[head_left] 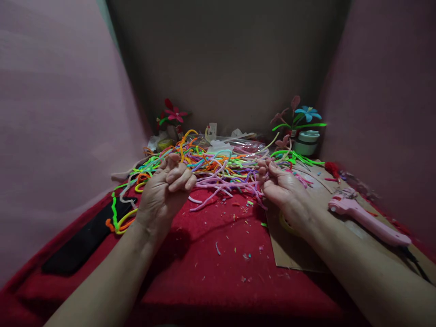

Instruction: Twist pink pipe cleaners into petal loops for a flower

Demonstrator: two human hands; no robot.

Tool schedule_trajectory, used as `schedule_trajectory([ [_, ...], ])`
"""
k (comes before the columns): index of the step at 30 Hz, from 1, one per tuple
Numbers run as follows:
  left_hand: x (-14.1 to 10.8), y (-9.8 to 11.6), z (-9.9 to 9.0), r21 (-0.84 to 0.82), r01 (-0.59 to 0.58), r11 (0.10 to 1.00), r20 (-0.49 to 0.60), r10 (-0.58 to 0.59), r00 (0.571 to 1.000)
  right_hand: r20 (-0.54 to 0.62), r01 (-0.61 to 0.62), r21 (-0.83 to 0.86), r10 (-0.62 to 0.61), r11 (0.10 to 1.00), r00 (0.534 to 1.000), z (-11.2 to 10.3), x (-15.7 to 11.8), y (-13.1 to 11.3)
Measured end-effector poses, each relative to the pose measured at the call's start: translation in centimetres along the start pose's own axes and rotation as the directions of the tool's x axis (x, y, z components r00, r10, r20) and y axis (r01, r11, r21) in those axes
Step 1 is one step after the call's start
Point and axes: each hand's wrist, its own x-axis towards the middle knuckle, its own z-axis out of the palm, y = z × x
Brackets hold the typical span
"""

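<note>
My left hand (166,184) is raised over the red cloth, palm turned up and fingers curled in; I see nothing in it. Across from it, my right hand (281,184) is held up in much the same way, thumb near its bent fingers, with no object visible between them. Behind and between both hands lies a tangled heap of coloured pipe cleaners (213,177), in pink, orange, green, yellow and blue. Some pink ones pass close behind the right fingers; whether they touch I cannot tell.
A pink glue gun (371,220) lies on a cardboard sheet (293,256) at right. At left is a dark flat object (85,240). Small clippings dot the red cloth (218,281). Pipe-cleaner flowers (308,113) and a pale lidded jar (306,143) stand behind; pink walls flank both sides.
</note>
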Motion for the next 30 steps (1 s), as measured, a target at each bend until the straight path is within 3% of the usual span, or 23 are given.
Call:
schedule_trajectory([
  [2,-0.5,0.3,0.4,-0.001,0.013,1.0,0.016,-0.013,1.0,-0.156,-0.053,0.135,0.074,0.989,0.985,0.2,0.1,-0.6],
  [5,-1.3,0.2,1.1,0.059,0.011,0.998,0.045,-0.014,0.999,-0.169,-0.016,0.167,0.045,0.986,0.985,0.5,0.2,-2.2],
  [8,-2.6,-0.4,1.8,0.164,0.021,0.986,0.186,-0.052,0.981,-0.151,0.057,0.169,-0.032,0.984,0.988,0.6,0.3,-4.0],
  [12,-3.8,-1.2,2.0,0.309,0.044,0.95,0.416,-0.177,0.892,-0.134,0.053,0.142,-0.034,0.988,0.99,0.5,0.2,-5.1],
  [14,-3.8,-1.2,1.8,0.304,0.051,0.951,0.473,-0.197,0.859,-0.137,0.041,0.127,-0.024,0.991,0.99,0.5,0.1,-4.6],
  [17,-3.3,-0.7,1.8,0.184,0.054,0.982,0.389,-0.123,0.913,-0.027,0.013,0.059,-0.012,0.998,1.0,0.5,-0.5,-2.8],
  [21,-2.3,-0.4,2.2,0.038,0.109,0.993,0.214,-0.115,0.97,0.175,-0.152,-0.053,0.159,0.987,0.972,0.9,-2.1,0.5],
  [25,-1.4,-1.3,1.7,0.05,0.124,0.991,0.09,-0.128,0.988,0.255,-0.307,-0.189,0.349,0.933,0.902,1.6,-3.8,2.2],
  [27,-1.1,-1.8,1.2,0.091,0.153,0.984,0.051,-0.158,0.986,0.259,-0.302,-0.235,0.359,0.924,0.897,1.9,-4.2,2.4],
  [30,-1.1,-2.2,1.0,0.176,0.283,0.943,0.067,-0.299,0.952,0.284,-0.261,-0.293,0.344,0.92,0.895,2.0,-4.5,2.4],
])
